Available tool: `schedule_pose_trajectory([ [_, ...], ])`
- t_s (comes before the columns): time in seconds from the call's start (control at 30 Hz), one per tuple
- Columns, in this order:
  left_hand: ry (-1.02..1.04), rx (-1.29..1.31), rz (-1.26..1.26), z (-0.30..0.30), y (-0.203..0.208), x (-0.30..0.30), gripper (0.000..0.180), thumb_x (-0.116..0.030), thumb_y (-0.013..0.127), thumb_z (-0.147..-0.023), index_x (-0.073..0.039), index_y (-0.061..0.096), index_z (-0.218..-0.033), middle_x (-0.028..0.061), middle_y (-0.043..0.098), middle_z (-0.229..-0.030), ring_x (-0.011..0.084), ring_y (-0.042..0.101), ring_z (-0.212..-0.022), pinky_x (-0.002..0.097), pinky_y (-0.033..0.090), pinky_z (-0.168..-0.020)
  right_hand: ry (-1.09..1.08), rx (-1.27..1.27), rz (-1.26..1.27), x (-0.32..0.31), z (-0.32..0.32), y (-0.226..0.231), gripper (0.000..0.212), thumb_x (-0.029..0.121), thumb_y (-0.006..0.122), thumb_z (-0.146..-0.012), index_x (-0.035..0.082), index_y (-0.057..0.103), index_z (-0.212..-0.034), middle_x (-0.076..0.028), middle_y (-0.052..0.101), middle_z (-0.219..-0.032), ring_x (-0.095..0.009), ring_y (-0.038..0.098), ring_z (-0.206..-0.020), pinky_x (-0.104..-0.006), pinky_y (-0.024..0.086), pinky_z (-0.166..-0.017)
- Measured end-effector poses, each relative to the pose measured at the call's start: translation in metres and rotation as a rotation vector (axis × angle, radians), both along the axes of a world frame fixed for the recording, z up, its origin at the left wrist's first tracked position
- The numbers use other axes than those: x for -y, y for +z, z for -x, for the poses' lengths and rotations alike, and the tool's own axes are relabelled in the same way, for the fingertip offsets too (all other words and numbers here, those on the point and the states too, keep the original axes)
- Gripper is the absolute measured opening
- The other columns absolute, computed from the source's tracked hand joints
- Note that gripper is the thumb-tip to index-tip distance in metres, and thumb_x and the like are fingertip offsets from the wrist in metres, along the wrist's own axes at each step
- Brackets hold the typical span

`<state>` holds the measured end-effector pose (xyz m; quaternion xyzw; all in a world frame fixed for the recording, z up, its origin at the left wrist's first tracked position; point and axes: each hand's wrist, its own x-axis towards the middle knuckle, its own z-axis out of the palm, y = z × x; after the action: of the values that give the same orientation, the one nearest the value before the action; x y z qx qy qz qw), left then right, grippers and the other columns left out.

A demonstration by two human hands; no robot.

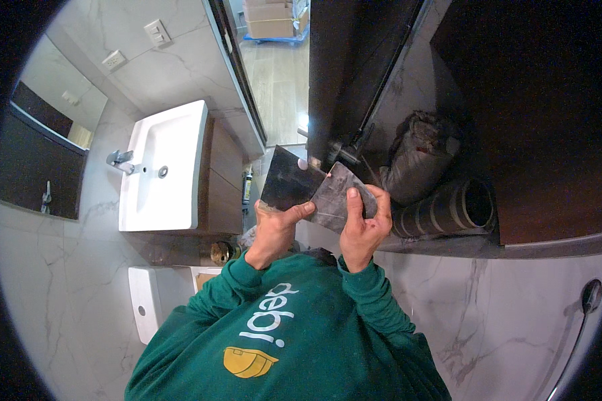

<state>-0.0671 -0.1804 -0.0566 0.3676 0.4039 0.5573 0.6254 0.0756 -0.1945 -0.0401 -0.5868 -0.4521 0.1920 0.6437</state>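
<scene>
Step, we judge: matching pieces | our left hand [269, 235] clasps black piece [291, 177], right hand [364, 234] pinches grey piece [334, 200], fingers closed | next needs steady grips

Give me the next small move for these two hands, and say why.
Probably ease the gray piece slightly away from the dark glossy piece with the right hand, the left hand holding the dark one steady. Each hand grips one piece, and their edges meet or overlap; this view doesn't settle which.
</scene>
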Motion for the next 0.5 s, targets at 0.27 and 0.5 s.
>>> schedule_pose_trajectory([
  [0.27,-0.004,-0.116,-0.029,0.014,-0.014,0.006,0.030,-0.001,0.075,-0.082,0.000,0.068,-0.111,0.0081,0.072,-0.103,0.0159,0.068,-0.088,0.0315,0.055,-0.082,0.132,-0.080,-0.028,0.009,-0.014,-0.021,0.020,0.015,0.069,-0.092,-0.001,0.062,-0.101,-0.007,0.064,-0.093,-0.016,0.057,-0.086,-0.0296,0.046,-0.080],
  [0.5,0.305,-0.048,0.177,0.079,-0.049,0.008,0.026,-0.012,0.070,-0.091,0.002,0.065,-0.112,0.0084,0.070,-0.105,0.0170,0.068,-0.086,0.0329,0.056,-0.078,-0.096,-0.211,0.016,0.024,-0.071,-0.066,0.024,0.023,0.069,-0.093,0.002,0.061,-0.103,-0.004,0.061,-0.095,-0.014,0.053,-0.089,-0.0283,0.043,-0.082],
])
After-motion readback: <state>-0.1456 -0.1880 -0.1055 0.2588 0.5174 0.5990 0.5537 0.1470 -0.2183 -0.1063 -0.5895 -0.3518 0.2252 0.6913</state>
